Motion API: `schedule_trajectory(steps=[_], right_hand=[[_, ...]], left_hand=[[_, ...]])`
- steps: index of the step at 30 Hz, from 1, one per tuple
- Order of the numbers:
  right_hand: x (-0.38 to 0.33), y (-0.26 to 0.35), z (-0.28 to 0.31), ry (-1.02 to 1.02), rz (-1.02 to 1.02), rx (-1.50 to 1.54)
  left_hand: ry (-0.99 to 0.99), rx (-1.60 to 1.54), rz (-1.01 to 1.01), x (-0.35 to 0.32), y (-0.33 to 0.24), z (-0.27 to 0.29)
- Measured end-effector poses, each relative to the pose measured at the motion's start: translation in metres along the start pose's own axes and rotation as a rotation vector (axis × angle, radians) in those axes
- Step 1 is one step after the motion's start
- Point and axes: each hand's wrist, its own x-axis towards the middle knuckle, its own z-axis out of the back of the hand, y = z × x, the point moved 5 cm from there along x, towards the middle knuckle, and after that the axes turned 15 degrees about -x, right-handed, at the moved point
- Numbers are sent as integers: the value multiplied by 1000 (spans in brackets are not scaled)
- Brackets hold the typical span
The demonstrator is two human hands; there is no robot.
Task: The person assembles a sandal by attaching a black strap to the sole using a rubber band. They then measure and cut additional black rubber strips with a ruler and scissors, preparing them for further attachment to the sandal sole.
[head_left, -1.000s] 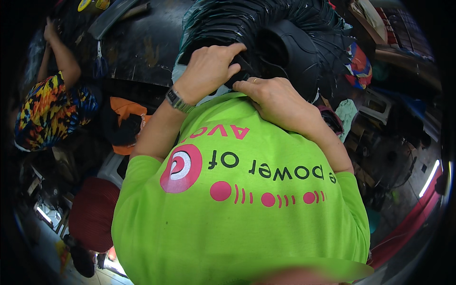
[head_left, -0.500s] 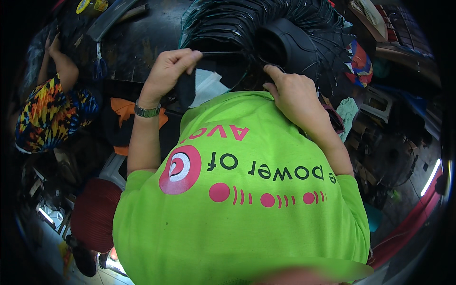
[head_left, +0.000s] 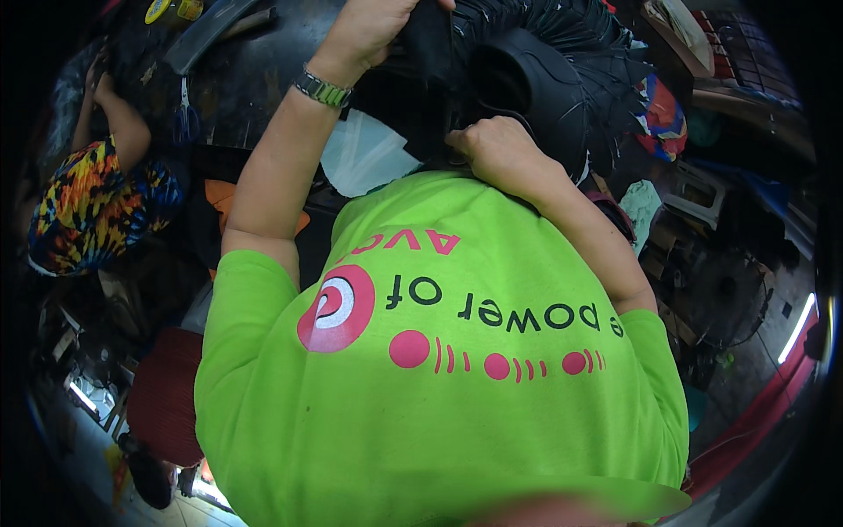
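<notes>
At the top edge, my left hand (head_left: 379, 28) is raised and its closed fingers hold a black piece of material (head_left: 428, 44), partly cut off by the picture's edge. My right hand (head_left: 500, 147) lies lower, just in front of a bulky black rounded body (head_left: 536, 83). Its fingers are curled in at the dark work, and what they pinch is hidden. Between my left forearm and my green shirt, a pale bluish-white sheet (head_left: 367, 154) lies near the front edge.
Behind the hands, many black pieces (head_left: 562, 19) lie in a fanned row. Blue-handled scissors (head_left: 185, 121), a yellow-lidded tub (head_left: 173, 10) and a grey curved strip (head_left: 206, 35) are on the dark table. Another person (head_left: 92, 198) in a multicoloured garment is at the left. A red-blue bundle (head_left: 663, 119) sits right.
My left hand has moved up and away, drawing the black piece with it. My right hand has shifted slightly left, its fingers now curled. More of the pale sheet shows.
</notes>
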Motion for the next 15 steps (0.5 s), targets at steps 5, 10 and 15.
schedule_trajectory(steps=[5,10,15], right_hand=[[-9,-3,6,8,-150,22],[-16,-5,13,-77,-264,162],[-16,-2,9,-130,-217,131]], left_hand=[[269,391,1,-13,-31,10],[459,636,98,-66,-40,45],[151,777,493,-124,2,94]])
